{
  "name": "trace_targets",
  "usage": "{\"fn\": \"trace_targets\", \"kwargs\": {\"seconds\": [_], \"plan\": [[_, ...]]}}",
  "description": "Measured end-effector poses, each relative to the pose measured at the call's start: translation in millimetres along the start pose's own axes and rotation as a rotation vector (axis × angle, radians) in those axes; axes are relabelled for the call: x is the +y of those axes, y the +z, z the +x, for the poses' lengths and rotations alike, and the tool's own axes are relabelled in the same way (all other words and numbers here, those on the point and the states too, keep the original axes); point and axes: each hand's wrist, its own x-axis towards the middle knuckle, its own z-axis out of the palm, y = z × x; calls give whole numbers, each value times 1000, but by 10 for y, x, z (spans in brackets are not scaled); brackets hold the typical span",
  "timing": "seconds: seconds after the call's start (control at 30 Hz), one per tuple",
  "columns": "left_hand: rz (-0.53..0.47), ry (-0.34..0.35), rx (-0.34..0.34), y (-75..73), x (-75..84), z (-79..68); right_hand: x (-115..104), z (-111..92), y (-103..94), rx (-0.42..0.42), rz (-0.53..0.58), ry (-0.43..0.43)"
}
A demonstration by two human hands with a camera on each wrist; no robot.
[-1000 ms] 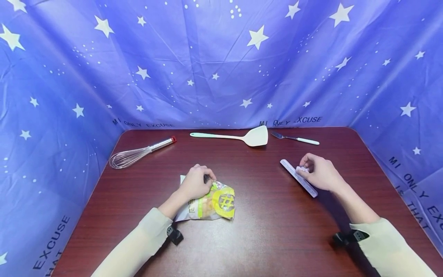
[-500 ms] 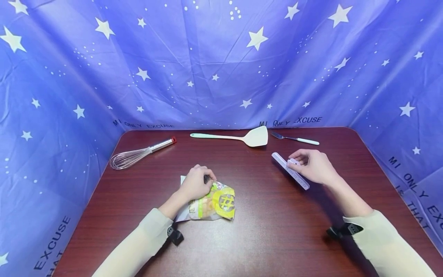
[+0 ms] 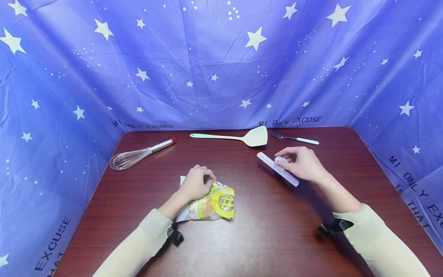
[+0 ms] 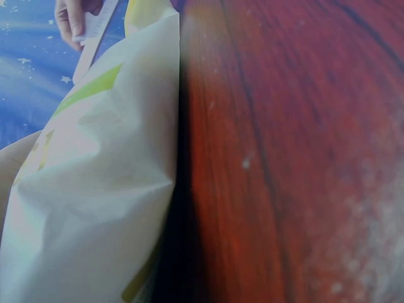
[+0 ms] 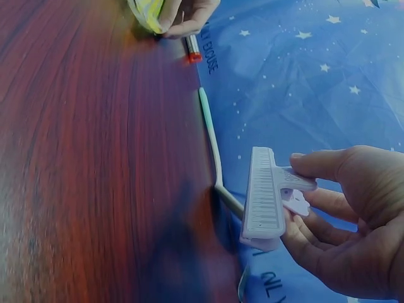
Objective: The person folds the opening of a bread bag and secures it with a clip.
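My right hand (image 3: 300, 164) pinches the handles of a long pale-purple bag clip (image 5: 264, 192) between thumb and fingers. In the right wrist view the clip is raised off the table, its ridged ruler-marked bar facing the camera. At the middle left of the table lies a white, green and yellow food bag (image 3: 216, 204). My left hand (image 3: 197, 182) grips its upper edge with curled fingers and thumb. The white side of the bag fills much of the left wrist view and hides most of that hand. The clip is to the right of the bag, with table between them.
Along the back of the dark red wooden table (image 3: 256, 238) lie a wire whisk (image 3: 138, 154), a pale spatula (image 3: 254, 137) and a fork with a white handle (image 3: 301, 140). A blue starry curtain (image 3: 194, 57) surrounds the table at the back and sides.
The right hand has carried the bag clip leftward and slightly up in the head view, toward the bag. The left hand and the food bag stay as they were.
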Motion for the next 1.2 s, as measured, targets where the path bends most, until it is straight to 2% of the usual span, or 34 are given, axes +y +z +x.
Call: {"fn": "trace_targets", "kwargs": {"seconds": [0.3,0.63,1.03,1.2], "plan": [[5,-9,2,9,-6,2,-132,85,132,-46,25,-15],[-2,-27,-3,8,-4,3,-274,150,333,-116,154,52],[0,-15,1,-5,13,3,-383,146,581,-195,255,29],[-2,-12,3,-6,16,-3,-407,130,666,-238,301,56]]}}
